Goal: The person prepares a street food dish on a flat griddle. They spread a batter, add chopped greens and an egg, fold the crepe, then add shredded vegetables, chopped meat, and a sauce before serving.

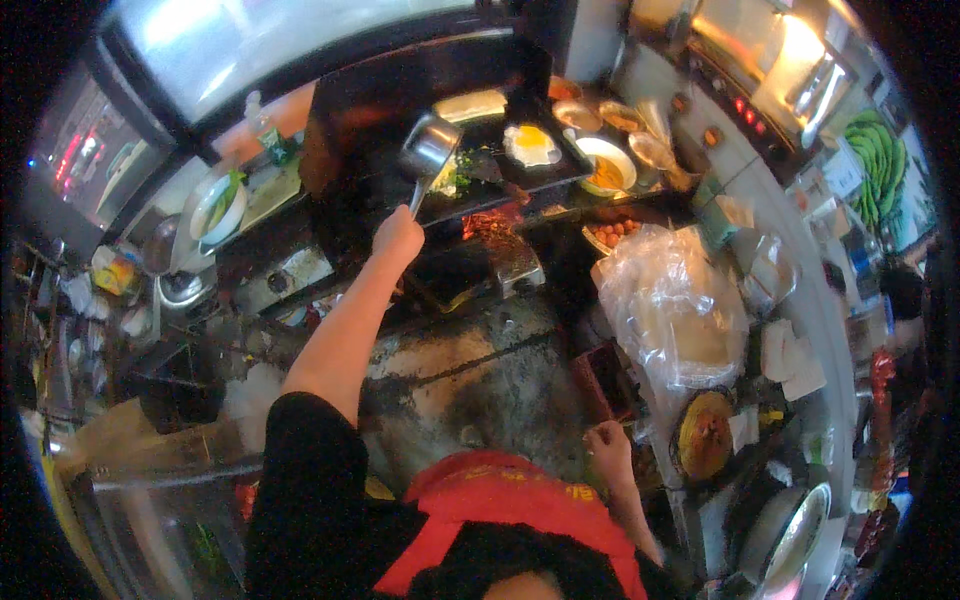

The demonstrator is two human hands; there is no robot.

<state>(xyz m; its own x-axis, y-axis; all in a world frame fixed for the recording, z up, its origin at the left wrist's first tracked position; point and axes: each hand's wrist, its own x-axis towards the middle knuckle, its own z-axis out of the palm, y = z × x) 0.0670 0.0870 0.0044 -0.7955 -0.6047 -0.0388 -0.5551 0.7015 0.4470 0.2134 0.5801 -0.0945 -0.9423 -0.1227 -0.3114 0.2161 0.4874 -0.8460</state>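
My left hand (399,236) grips the handle of a metal ladle-like cup (431,146), raised over a black flat griddle (375,176). On the griddle's right part lies an egg (531,144) with a bright yolk and white edges. Chopped greens with something yellow (459,176) show partly behind the cup. A pale flat piece of food (470,106) lies at the griddle's back. My right hand (611,446) hangs low at the right with its fingers curled, just below a dark red box-like object (604,381); whether it holds anything cannot be made out.
Right of the griddle stand a bowl of orange sauce (607,171) and several small bowls (577,116). A clear plastic bag (675,307) of pale contents fills the right counter, near a basket of brown round items (611,232). A white bowl of greens (219,214) stands left.
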